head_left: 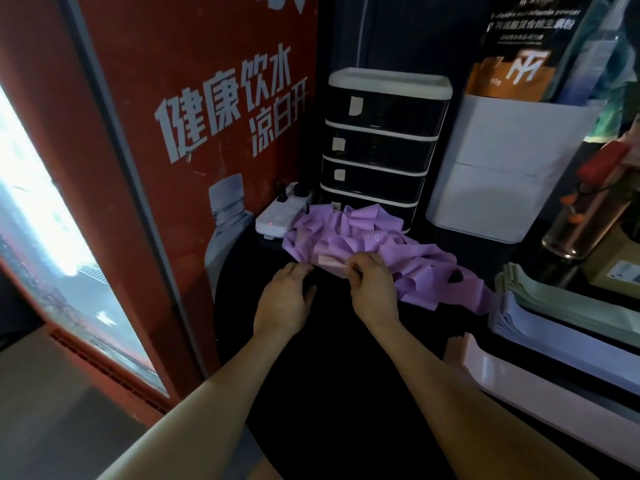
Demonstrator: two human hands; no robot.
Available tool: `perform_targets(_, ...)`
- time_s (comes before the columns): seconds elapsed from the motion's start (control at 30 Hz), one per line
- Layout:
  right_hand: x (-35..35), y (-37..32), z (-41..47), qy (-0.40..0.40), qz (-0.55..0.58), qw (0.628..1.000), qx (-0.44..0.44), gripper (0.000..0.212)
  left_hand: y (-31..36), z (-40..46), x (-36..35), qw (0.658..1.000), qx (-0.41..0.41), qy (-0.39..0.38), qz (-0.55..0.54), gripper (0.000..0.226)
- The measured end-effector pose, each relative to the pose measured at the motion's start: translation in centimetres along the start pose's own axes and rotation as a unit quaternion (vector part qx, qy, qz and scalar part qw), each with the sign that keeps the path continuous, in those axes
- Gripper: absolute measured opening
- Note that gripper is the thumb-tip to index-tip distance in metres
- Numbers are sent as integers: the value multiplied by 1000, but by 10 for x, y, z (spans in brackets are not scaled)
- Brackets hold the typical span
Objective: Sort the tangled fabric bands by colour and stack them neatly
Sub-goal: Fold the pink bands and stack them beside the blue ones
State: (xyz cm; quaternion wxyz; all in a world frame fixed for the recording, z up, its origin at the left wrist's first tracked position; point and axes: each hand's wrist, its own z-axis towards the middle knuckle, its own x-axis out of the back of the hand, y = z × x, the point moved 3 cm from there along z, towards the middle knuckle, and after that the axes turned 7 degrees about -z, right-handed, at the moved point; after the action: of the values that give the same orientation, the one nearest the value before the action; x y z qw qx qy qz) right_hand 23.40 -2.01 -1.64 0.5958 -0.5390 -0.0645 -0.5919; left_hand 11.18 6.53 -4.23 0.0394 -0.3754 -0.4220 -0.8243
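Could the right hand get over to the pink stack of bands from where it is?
Probably yes. The right hand is pinching the purple pile, and the pink stack lies uncovered to its right on the dark table, with nothing standing between them.

The tangled heap of purple fabric bands [367,244] at twelve o'clock is looking like thin, smooth, matt stretch cloth, creasing softly. At three o'clock, the flat stacked bands in pale green [568,303], lilac-blue [554,341] and pink [519,379] are showing the same smooth cloth, the pink catching a faint sheen. The black tabletop [329,393] is appearing matt. Beyond the heap, the drawer unit of dark glossy plastic with white frames [381,147] is reflecting light, the white plastic power strip [280,216] at eleven o'clock is looking smooth, and the white plastic box [502,168] at one o'clock is looking satin.
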Motion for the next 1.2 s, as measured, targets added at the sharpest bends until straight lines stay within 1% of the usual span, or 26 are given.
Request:
perform_targets(0.1, 11, -14, 5, 1, 27, 1000, 15, 15, 2, 1, 3, 1000, 7, -1, -22, 38)
perform_targets(0.17, 21, -23, 10, -2, 41, 999, 25, 15, 6, 5, 8, 999, 9, 15, -44, 40)
perform_targets(0.3, 41, -36, 19, -17, 31, 998, 59, 15, 25, 19, 18, 995, 17, 42, -92, 37)
perform_targets(0.43, 67, -49, 30, 14, 76, 994, 77, 12, 45, 31, 29, 992, -12, 44, -120, 45)
perform_targets(0.57, 94, -59, 47, 45, 113, 990, 78, 8, 65, 44, 40, 991, -21, 33, -129, 56)
perform_targets(0.67, 114, -64, 55, 62, 114, 987, 91, 8, 82, 51, 55, 980, -58, 79, -172, 51)
perform_targets(0.77, 134, -69, 58, 76, 111, 985, 108, 9, 97, 56, 69, 976, -81, 106, -169, 44)
perform_targets(0.87, 148, -73, 60, 86, 137, 981, 107, 9, 103, 56, 66, 979, -81, 43, -183, 42)
perform_targets(0.9, 151, -75, 60, 88, 145, 980, 106, 9, 106, 53, 64, 980, -80, 21, -182, 36)
perform_targets(0.97, 156, -78, 58, 92, 145, 979, 109, 8, 105, 50, 58, 981, -69, -8, -184, 15)
perform_targets(1.07, 161, -75, 55, 99, 136, 981, 98, 8, 105, 50, 56, 974, -56, -34, -216, 17)
perform_targets(1.13, 165, -68, 54, 111, 136, 981, 78, 9, 106, 50, 61, 969, -52, -26, -242, 19)
perform_targets(1.2, 168, -60, 53, 117, 114, 985, 58, 10, 106, 49, 66, 967, -44, -19, -250, 29)
